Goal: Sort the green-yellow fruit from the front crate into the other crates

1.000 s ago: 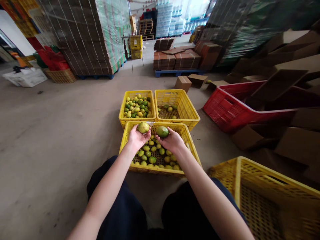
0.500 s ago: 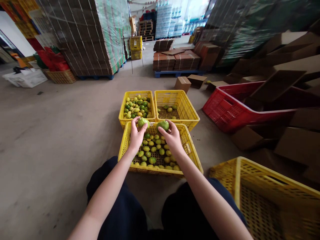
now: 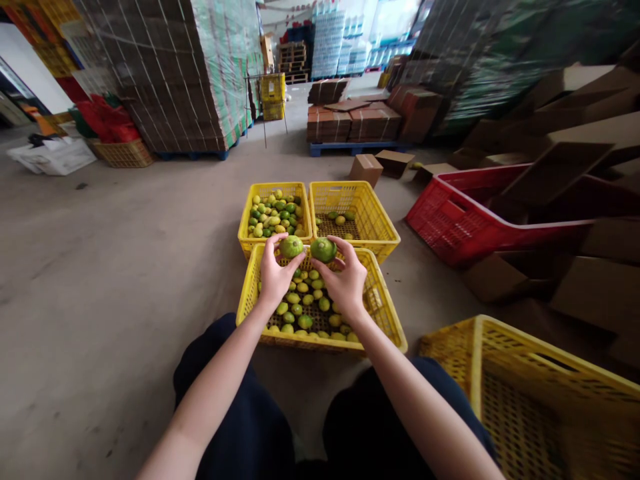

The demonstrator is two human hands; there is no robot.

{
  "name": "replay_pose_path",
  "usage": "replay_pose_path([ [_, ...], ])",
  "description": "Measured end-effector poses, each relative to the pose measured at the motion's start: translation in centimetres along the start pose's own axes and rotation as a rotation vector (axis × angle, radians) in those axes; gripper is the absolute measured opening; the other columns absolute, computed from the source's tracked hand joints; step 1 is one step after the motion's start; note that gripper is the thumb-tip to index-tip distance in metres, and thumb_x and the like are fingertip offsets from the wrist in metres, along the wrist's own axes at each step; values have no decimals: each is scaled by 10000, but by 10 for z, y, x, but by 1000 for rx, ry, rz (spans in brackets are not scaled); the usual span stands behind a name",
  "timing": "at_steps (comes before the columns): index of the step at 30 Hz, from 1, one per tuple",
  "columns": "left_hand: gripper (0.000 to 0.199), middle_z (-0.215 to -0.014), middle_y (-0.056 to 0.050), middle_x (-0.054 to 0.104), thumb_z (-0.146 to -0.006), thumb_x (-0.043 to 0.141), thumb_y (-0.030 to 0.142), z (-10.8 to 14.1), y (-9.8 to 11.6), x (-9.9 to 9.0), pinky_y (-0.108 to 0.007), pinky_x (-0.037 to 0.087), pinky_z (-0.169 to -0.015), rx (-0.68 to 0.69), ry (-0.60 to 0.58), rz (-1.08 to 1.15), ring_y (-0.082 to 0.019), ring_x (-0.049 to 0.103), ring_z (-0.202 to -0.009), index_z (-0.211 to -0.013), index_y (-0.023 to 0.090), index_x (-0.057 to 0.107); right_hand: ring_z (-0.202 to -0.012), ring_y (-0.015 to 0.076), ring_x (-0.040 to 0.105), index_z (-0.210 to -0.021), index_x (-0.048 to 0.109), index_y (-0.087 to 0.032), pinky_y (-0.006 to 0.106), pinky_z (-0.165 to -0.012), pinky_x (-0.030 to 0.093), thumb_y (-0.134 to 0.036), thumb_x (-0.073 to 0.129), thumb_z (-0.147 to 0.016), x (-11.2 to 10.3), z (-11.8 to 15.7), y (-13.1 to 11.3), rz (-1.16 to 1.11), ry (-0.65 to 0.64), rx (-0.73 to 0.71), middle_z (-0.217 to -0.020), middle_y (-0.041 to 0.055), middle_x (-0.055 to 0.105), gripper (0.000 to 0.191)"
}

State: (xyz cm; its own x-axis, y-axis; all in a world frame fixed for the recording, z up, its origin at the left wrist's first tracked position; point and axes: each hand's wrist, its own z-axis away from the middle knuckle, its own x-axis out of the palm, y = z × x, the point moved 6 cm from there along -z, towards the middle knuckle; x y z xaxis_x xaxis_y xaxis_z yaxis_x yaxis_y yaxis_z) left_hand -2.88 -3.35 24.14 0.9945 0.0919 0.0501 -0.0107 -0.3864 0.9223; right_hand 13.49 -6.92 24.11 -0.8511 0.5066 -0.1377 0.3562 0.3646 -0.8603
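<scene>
My left hand (image 3: 277, 272) pinches a yellow-green lemon (image 3: 291, 247) between thumb and fingers. A darker green lemon (image 3: 323, 250) is held the same way by my right hand (image 3: 347, 277). Both fruits are side by side with a small gap, above the far rim of the near yellow crate (image 3: 395, 320). Inside that crate lie several green and yellow lemons (image 3: 305, 321), partly hidden by my hands. Beyond it, the far left yellow crate (image 3: 244, 227) is heaped with similar fruit. The far right yellow crate (image 3: 383, 223) has only several on its bottom.
Close on my right stands another yellow crate (image 3: 477, 360). A red crate (image 3: 450, 217) with cardboard in it sits further right among loose cartons (image 3: 590, 287). Ahead, flattened cardboard bundles (image 3: 353, 123) lie on a blue pallet (image 3: 333, 148). Wrapped stacks (image 3: 165, 80) rise behind to the left.
The two lemons have come slightly closer together and been turned in my fingers. The right one now shows its end towards me. The crates have not moved.
</scene>
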Motion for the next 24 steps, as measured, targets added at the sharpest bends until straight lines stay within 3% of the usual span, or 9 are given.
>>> replay_pose_path([
  [5,433,-1162,-67,603,-708,762,274,0,-2,0,-329,490,-877,67,-21,-84,-193,594,-1028,-1085,235,553,-1005,222,628,-1098,605,-233,366,-833,533,-263,722,-693,0,-2,1,11,-1,-23,-1083,43,676,422],
  [11,438,-1120,-48,626,-652,802,261,0,-2,0,-287,478,-851,-20,-7,34,-183,603,-1005,-1045,238,610,-1008,213,610,-1072,615,-234,345,-825,520,-245,752,-653,0,-2,1,-102,-4,40,-1069,34,669,442],
  [14,380,-1101,-47,640,-697,771,280,-1,-10,2,-257,480,-802,-184,-12,180,-169,608,-968,-1048,229,635,-883,183,627,-1007,642,-221,290,-725,528,-256,775,-619,4,-3,8,-332,-52,228,-974,15,683,411],
  [18,212,-931,-42,659,-799,648,334,1,-22,11,-202,442,-556,-503,-48,480,-120,591,-721,-952,187,661,-588,118,560,-891,679,-184,207,-442,449,-305,737,-626,15,-1,19,-718,-135,560,-762,-13,653,298],
  [21,256,-767,-42,628,-841,549,365,5,-17,21,-183,346,-407,-629,-135,746,-100,524,-563,-930,153,663,-500,105,512,-916,688,-142,178,-329,343,-322,649,-668,23,2,22,-953,-180,748,-711,15,644,309],
  [24,357,-647,-44,583,-879,433,394,10,-10,28,-189,364,-403,-720,-228,965,-96,486,-497,-898,119,660,-430,94,459,-921,675,-123,175,-286,273,-357,551,-728,30,6,22,-1139,-238,846,-693,47,645,328],
])
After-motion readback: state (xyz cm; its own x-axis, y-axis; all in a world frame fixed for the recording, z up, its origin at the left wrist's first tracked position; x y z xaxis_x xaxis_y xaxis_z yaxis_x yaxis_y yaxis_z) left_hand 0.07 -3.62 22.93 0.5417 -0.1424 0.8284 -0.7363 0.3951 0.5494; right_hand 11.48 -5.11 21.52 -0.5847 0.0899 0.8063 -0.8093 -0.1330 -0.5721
